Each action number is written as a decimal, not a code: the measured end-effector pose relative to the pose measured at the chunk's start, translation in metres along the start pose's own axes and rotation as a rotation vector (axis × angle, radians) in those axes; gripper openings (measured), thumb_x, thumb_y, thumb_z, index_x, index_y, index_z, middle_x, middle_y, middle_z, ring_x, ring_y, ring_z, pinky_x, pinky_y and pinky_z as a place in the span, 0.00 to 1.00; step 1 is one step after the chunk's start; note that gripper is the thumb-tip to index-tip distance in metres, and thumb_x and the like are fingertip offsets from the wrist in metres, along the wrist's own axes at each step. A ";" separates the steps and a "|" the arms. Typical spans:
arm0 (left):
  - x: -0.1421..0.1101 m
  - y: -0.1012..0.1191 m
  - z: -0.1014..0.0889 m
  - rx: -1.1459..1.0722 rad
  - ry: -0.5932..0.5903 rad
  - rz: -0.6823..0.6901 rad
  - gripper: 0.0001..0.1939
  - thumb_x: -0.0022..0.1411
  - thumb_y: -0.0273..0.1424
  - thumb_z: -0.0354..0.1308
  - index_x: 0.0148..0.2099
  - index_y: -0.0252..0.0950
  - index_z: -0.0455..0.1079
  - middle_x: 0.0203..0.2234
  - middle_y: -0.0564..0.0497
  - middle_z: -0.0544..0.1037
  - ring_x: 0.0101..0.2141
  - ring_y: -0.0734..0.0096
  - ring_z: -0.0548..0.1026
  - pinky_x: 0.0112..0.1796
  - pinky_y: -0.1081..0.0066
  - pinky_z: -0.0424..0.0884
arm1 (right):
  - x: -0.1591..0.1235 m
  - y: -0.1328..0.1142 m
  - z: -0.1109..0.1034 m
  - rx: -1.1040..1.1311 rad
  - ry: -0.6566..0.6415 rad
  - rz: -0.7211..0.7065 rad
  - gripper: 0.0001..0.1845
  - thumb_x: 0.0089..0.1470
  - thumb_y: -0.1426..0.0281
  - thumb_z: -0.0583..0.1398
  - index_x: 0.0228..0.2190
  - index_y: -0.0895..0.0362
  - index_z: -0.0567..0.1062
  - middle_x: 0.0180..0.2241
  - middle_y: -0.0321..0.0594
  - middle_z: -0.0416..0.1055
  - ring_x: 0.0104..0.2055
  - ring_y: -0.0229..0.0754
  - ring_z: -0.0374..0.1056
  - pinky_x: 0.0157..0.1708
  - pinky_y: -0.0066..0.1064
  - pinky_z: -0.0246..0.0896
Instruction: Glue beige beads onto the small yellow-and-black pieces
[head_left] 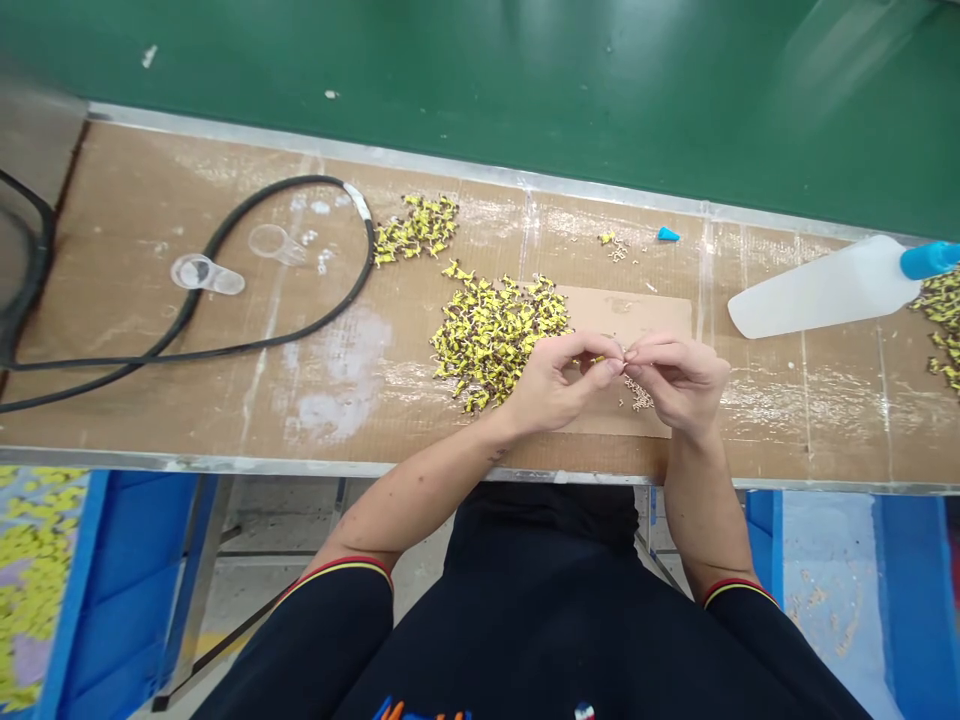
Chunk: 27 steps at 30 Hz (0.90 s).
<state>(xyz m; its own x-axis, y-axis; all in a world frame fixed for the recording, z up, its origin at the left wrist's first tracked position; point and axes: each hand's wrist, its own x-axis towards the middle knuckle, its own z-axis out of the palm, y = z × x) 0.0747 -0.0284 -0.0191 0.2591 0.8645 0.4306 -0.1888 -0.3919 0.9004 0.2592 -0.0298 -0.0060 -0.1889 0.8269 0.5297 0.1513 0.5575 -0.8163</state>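
My left hand and my right hand meet fingertip to fingertip over a flat cardboard piece. A bit of yellow shows between the thumb and forefinger of my left hand, which pinches a small yellow piece. The fingers of my right hand are also pinched together, but what lies in them is too small to make out. Just left of my hands spreads a heap of small yellow and dark brown figures. Tiny pale pieces are scattered on the cardboard under my right hand.
A white bottle with a blue cap lies to the right, near more yellow pieces. A blue cone-shaped tip lies behind. To the left are a black cable loop, clear plastic scoops and a smaller figure pile. Blue bins flank me below.
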 end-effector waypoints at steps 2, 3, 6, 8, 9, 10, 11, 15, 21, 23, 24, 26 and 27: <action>-0.001 -0.001 0.004 -0.133 0.013 -0.123 0.13 0.70 0.40 0.62 0.37 0.36 0.74 0.26 0.54 0.79 0.25 0.80 0.73 0.27 0.77 0.69 | 0.000 -0.001 0.004 -0.071 0.035 -0.033 0.07 0.58 0.71 0.69 0.36 0.46 0.85 0.32 0.36 0.82 0.32 0.40 0.77 0.32 0.34 0.75; -0.001 -0.002 0.005 -0.171 0.014 -0.165 0.15 0.69 0.42 0.63 0.37 0.36 0.74 0.26 0.54 0.78 0.25 0.80 0.73 0.27 0.77 0.69 | -0.001 -0.001 0.005 -0.104 0.046 -0.043 0.06 0.58 0.71 0.69 0.36 0.46 0.85 0.31 0.36 0.81 0.31 0.40 0.76 0.32 0.34 0.74; -0.002 -0.004 0.005 -0.205 0.021 -0.221 0.17 0.67 0.45 0.65 0.36 0.36 0.74 0.27 0.52 0.79 0.25 0.79 0.74 0.28 0.76 0.70 | -0.002 -0.002 0.004 -0.189 0.050 -0.033 0.02 0.60 0.67 0.67 0.34 0.48 0.83 0.29 0.37 0.78 0.31 0.41 0.73 0.30 0.35 0.70; -0.002 -0.005 0.002 -0.215 0.030 -0.231 0.17 0.68 0.45 0.64 0.38 0.36 0.75 0.29 0.51 0.81 0.26 0.79 0.75 0.30 0.75 0.73 | -0.001 -0.003 0.000 -0.224 0.044 0.001 0.04 0.60 0.65 0.67 0.31 0.49 0.82 0.27 0.37 0.76 0.29 0.41 0.70 0.28 0.35 0.68; -0.001 -0.006 0.001 -0.227 0.037 -0.232 0.17 0.68 0.46 0.64 0.40 0.36 0.75 0.31 0.50 0.82 0.27 0.78 0.76 0.32 0.74 0.75 | -0.001 -0.003 -0.003 -0.235 0.039 0.018 0.05 0.59 0.65 0.67 0.31 0.49 0.81 0.27 0.37 0.76 0.29 0.40 0.69 0.27 0.34 0.66; -0.001 -0.007 -0.001 -0.244 0.043 -0.233 0.17 0.69 0.46 0.63 0.41 0.36 0.75 0.33 0.49 0.83 0.28 0.78 0.77 0.34 0.73 0.76 | 0.000 -0.003 -0.007 -0.249 0.032 0.036 0.05 0.59 0.66 0.67 0.30 0.50 0.80 0.26 0.36 0.75 0.28 0.40 0.67 0.26 0.34 0.64; 0.000 -0.008 -0.003 -0.261 0.049 -0.234 0.17 0.69 0.46 0.62 0.42 0.37 0.74 0.34 0.49 0.83 0.29 0.77 0.78 0.35 0.72 0.77 | 0.001 -0.003 -0.010 -0.271 0.022 0.053 0.05 0.58 0.68 0.66 0.29 0.50 0.80 0.25 0.35 0.74 0.26 0.39 0.66 0.25 0.33 0.62; 0.002 -0.013 -0.008 -0.313 0.092 -0.247 0.17 0.68 0.46 0.64 0.46 0.40 0.67 0.34 0.52 0.83 0.28 0.79 0.78 0.33 0.74 0.76 | 0.006 0.001 -0.018 -0.393 -0.071 0.136 0.06 0.54 0.73 0.66 0.27 0.51 0.80 0.22 0.32 0.72 0.22 0.35 0.59 0.23 0.31 0.56; 0.005 -0.015 -0.014 -0.299 0.184 -0.279 0.20 0.67 0.41 0.65 0.54 0.41 0.63 0.32 0.54 0.81 0.31 0.75 0.81 0.36 0.72 0.78 | 0.007 0.008 -0.020 -0.465 -0.179 0.188 0.06 0.53 0.73 0.65 0.27 0.52 0.81 0.23 0.33 0.72 0.23 0.35 0.61 0.25 0.30 0.57; 0.006 -0.014 -0.016 -0.284 0.192 -0.297 0.13 0.66 0.38 0.63 0.48 0.39 0.66 0.32 0.53 0.81 0.31 0.75 0.81 0.36 0.71 0.78 | 0.007 0.009 -0.020 -0.475 -0.187 0.183 0.06 0.53 0.73 0.64 0.27 0.52 0.82 0.23 0.32 0.72 0.22 0.35 0.60 0.25 0.30 0.57; 0.007 -0.013 -0.018 -0.279 0.198 -0.305 0.11 0.66 0.36 0.62 0.46 0.39 0.67 0.33 0.53 0.81 0.31 0.76 0.81 0.36 0.72 0.78 | 0.006 0.010 -0.020 -0.483 -0.190 0.181 0.06 0.53 0.73 0.64 0.27 0.52 0.82 0.23 0.32 0.72 0.22 0.34 0.60 0.25 0.30 0.57; 0.009 -0.011 -0.020 -0.283 0.212 -0.322 0.08 0.65 0.33 0.61 0.44 0.38 0.66 0.34 0.53 0.81 0.29 0.78 0.80 0.33 0.73 0.77 | 0.006 0.011 -0.020 -0.506 -0.195 0.177 0.07 0.53 0.73 0.64 0.27 0.52 0.82 0.23 0.32 0.72 0.22 0.34 0.59 0.25 0.30 0.57; 0.010 -0.011 -0.021 -0.287 0.220 -0.330 0.08 0.64 0.32 0.60 0.44 0.39 0.66 0.35 0.53 0.81 0.28 0.79 0.80 0.32 0.74 0.76 | 0.006 0.012 -0.020 -0.518 -0.199 0.174 0.07 0.53 0.73 0.64 0.27 0.52 0.82 0.23 0.32 0.72 0.22 0.34 0.59 0.25 0.30 0.57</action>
<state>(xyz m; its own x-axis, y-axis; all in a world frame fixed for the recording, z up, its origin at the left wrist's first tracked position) 0.0593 -0.0090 -0.0257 0.1490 0.9861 0.0736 -0.3917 -0.0095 0.9200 0.2796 -0.0167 -0.0075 -0.2898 0.9075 0.3041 0.6420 0.4199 -0.6415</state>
